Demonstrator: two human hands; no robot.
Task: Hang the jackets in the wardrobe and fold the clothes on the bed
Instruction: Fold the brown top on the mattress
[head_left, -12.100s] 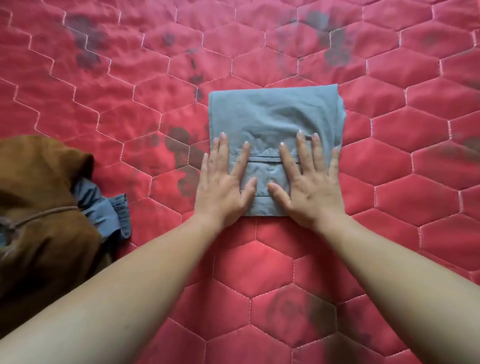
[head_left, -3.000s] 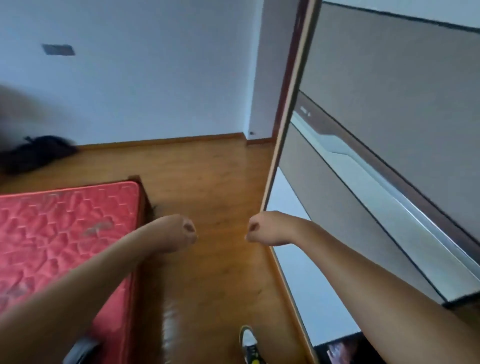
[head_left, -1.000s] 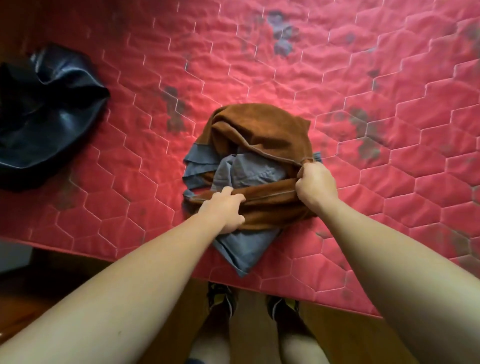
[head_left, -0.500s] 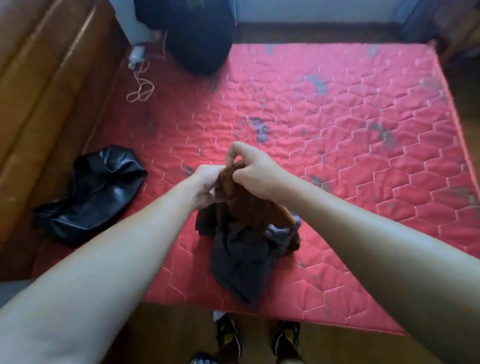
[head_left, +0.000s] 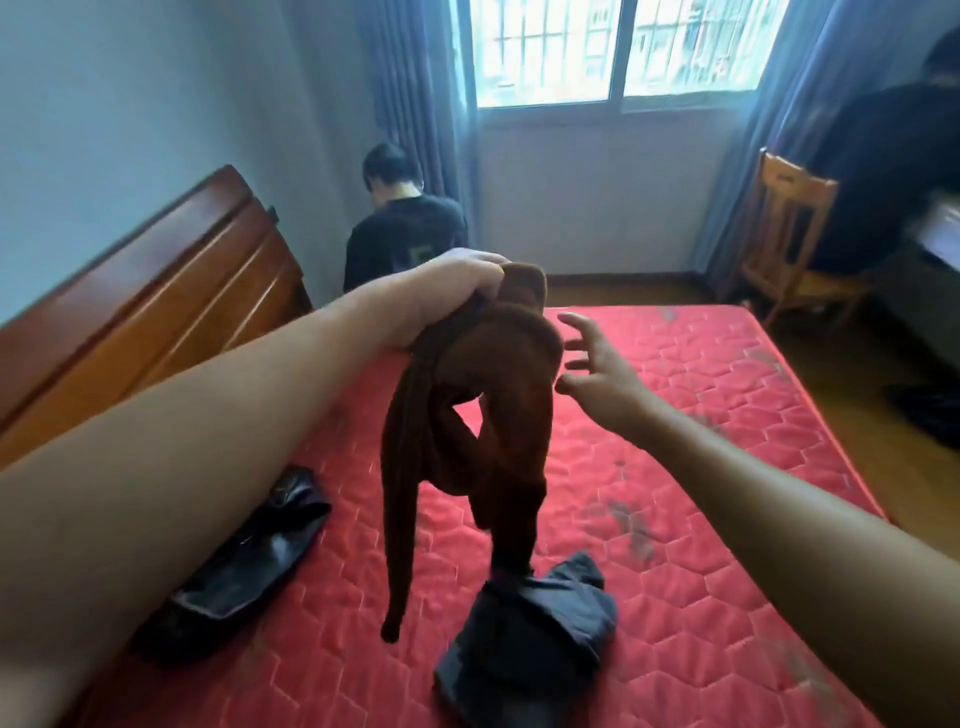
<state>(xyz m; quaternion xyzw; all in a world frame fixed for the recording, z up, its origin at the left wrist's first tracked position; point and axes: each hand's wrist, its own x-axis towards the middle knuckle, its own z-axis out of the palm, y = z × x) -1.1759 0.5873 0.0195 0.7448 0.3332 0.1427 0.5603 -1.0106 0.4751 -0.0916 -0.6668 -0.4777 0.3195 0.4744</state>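
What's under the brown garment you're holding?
A crumpled grey garment on the red mattress, below the brown garment the left hand holds. Anything beneath the grey one is hidden.

Noted left forearm (head_left: 208, 441) bare from wrist to frame edge at 8 o'clock. Noted right forearm (head_left: 753, 493) likewise bare, to frame edge at 4 o'clock. Recorded left hand (head_left: 454, 291) and right hand (head_left: 597, 371) uncovered. Found forearm contours smooth and rounded; could not make out nails through blur.

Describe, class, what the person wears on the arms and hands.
Both forearms are bare, no sleeves in view. The left hand and right hand show no gloves, rings, watch or bracelet.
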